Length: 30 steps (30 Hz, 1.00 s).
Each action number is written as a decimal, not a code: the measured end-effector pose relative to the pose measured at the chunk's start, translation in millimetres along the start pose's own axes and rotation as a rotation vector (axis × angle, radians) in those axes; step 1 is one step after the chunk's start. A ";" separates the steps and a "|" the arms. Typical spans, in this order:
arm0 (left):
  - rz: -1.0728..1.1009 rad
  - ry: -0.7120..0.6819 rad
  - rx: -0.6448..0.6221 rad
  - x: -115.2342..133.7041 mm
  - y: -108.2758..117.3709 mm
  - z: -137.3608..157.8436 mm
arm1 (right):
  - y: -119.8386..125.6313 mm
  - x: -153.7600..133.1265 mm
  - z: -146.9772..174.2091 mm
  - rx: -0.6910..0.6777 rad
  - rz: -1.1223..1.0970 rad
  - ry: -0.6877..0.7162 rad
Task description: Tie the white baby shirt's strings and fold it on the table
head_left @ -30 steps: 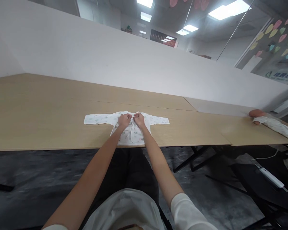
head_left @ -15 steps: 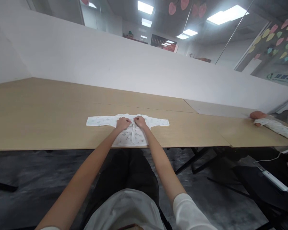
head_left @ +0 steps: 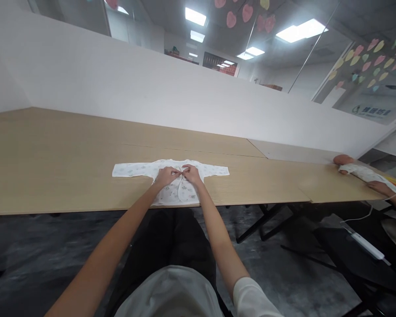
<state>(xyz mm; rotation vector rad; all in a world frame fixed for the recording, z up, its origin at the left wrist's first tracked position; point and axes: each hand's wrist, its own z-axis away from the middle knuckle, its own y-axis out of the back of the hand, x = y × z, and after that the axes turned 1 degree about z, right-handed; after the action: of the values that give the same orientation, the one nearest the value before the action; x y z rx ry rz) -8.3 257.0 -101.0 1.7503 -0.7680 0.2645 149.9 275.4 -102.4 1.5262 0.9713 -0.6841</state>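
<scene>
Clamping fingertips on the front of a white printed shirt (head_left: pixel 170 194), the left hand (head_left: pixel 166 176) and the right hand (head_left: pixel 192 174) are nearly meeting just below the frame's centre, where it is lying, sleeves outspread, on the table (head_left: pixel 66 176).

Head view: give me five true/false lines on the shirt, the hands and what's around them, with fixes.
1. The printed shirt lies on the table with its sleeves spread to the sides. True.
2. The left hand is on the wall. False: it is at the shirt's front.
3. The right hand is at the shirt's front. True.
4. The hands are far apart. False: their fingertips are close together.
5. Another person's hand shows at far right. True.
</scene>
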 end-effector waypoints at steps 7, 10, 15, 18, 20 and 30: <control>0.106 -0.011 0.018 -1.2 -0.5 0.7 | 3.9 -2.7 4.9 0.016 -0.066 -0.026; 0.221 -0.003 0.020 -6.0 -3.6 -0.2 | 3.7 -5.2 7.3 -0.003 -0.115 0.002; 0.343 -0.037 0.050 -13.9 -8.4 -1.6 | 3.6 -7.0 10.0 -0.003 -0.134 0.043; 0.373 -0.045 0.053 -16.1 -9.9 -2.0 | 4.3 -7.4 11.2 -0.021 -0.147 0.066; 0.389 -0.030 0.049 -16.1 -10.1 -1.9 | 4.7 -7.9 11.8 -0.054 -0.162 0.066; 0.342 -0.012 0.037 -11.9 -6.9 -0.3 | -1.1 -3.5 12.0 -0.052 -0.130 0.114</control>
<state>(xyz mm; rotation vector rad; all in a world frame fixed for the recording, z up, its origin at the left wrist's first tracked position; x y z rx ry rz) -13.0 262.5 -112.7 1.6503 -1.0770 0.5007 148.4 262.9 -102.2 1.4779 1.1735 -0.6637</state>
